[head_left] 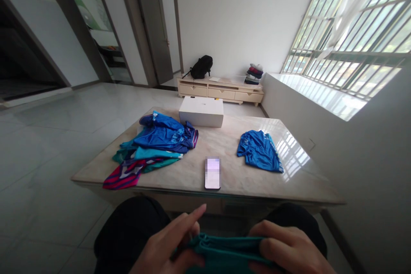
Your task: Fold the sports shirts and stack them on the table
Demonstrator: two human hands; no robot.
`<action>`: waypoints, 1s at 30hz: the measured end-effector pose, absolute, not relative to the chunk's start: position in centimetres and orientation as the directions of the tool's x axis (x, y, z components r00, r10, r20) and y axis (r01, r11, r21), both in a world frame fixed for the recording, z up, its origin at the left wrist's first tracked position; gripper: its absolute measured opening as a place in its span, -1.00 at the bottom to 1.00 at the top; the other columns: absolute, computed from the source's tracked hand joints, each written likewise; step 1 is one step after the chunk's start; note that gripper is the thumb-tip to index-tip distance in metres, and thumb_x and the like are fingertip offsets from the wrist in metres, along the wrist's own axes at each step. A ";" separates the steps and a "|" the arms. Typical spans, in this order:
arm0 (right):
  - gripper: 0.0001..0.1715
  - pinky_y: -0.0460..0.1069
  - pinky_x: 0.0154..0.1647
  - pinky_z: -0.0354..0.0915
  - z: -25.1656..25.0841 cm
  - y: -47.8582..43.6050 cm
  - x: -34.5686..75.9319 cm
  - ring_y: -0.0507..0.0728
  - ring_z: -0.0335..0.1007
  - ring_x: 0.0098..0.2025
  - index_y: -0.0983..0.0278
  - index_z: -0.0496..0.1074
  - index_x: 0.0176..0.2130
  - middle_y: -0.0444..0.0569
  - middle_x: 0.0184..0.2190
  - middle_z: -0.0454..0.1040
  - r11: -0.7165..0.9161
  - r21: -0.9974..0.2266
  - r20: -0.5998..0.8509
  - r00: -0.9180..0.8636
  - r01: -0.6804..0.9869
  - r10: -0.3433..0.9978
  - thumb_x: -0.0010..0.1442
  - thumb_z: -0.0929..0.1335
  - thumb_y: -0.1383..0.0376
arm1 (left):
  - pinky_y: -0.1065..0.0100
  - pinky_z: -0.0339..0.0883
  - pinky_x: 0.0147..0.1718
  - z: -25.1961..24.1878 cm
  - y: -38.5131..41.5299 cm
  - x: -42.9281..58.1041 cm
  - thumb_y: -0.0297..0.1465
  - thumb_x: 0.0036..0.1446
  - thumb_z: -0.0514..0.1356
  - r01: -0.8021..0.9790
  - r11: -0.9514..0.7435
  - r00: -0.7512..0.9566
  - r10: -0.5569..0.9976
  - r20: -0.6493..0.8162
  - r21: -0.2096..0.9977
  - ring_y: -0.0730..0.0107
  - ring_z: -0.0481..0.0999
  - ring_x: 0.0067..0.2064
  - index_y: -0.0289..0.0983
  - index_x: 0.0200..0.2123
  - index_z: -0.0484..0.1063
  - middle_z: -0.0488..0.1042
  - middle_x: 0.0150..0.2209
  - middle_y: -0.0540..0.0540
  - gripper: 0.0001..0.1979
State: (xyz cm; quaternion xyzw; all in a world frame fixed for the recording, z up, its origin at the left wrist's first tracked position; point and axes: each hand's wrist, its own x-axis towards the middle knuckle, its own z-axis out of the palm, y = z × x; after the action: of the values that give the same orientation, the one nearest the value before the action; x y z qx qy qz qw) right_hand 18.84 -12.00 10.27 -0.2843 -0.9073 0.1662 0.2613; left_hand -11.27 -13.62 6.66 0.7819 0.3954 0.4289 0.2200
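Note:
A teal garment [233, 254], gathered in folds along its top edge, is held low between my two hands, over my lap. My left hand [173, 242] pinches its left end between thumb and fingers, with the index finger stretched out. On the right end, my right hand [287, 246] is closed, fingers over the folded edge and thumb below. The lower part of the garment runs out of the picture. Just beyond my hands, a phone [212, 174] with a lit screen lies on the marble-topped table [199, 171].
Left on the table is a loose heap of blue, teal and striped clothes [160, 137]; a folded blue shirt [260, 150] lies right. A white box [201, 111] stands at the far edge. Behind, a low cabinet [221, 90] bears a black backpack [202, 67] and stacked clothes [254, 74].

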 end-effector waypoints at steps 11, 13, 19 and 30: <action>-0.78 -0.07 -0.46 0.16 9.2 -11.5 18.1 0.02 0.39 -0.46 0.21 0.31 -0.30 -0.13 -0.43 0.46 0.848 -0.209 0.504 -0.690 0.487 0.520 0.45 0.29 0.26 | 0.54 0.40 -0.31 5.5 -13.8 -11.5 -0.26 0.27 0.30 0.581 -0.357 0.174 0.932 0.316 0.732 0.39 0.59 -0.32 -0.12 -0.33 0.57 0.58 -0.38 0.05 -0.88; -0.76 -0.06 -0.48 0.11 9.2 -11.4 17.9 0.01 0.33 -0.49 0.20 0.28 -0.32 -0.15 -0.44 0.44 0.837 -0.204 0.491 -0.687 0.507 0.536 0.44 0.30 0.26 | 0.55 0.39 -0.34 4.9 -14.0 -11.4 -0.29 0.28 0.27 0.604 -0.263 0.150 0.965 0.217 0.753 0.38 0.61 -0.34 -0.10 -0.30 0.57 0.61 -0.37 0.06 -0.91; -0.77 -0.04 -0.48 0.05 9.0 -11.5 18.2 0.00 0.28 -0.50 0.19 0.23 -0.30 -0.19 -0.43 0.41 0.792 -0.255 0.370 -0.701 0.554 0.609 0.44 0.30 0.27 | 0.53 0.36 -0.46 3.7 -14.1 -10.7 -0.23 0.42 0.03 0.545 -0.029 0.170 0.982 -0.077 0.838 0.36 0.61 -0.45 -0.17 -0.25 0.41 0.56 -0.48 0.04 -0.76; -0.80 -0.06 -0.49 0.03 7.9 -11.8 18.6 -0.01 0.25 -0.51 0.17 0.16 -0.28 -0.20 -0.44 0.36 0.771 -0.321 0.287 -0.719 0.550 0.632 0.39 0.24 0.42 | 0.51 0.43 -0.43 1.4 -14.8 -9.4 -0.30 0.47 0.02 0.679 -0.359 0.083 0.904 0.419 0.641 0.35 0.64 -0.41 -0.13 -0.19 0.37 0.58 -0.42 0.03 -0.82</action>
State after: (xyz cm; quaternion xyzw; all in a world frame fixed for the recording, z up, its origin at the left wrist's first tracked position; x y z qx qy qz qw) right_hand 18.58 -11.76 7.90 -0.3209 -0.9210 0.1069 0.1932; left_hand -9.39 -14.82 1.44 0.7220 0.5481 0.3976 0.1420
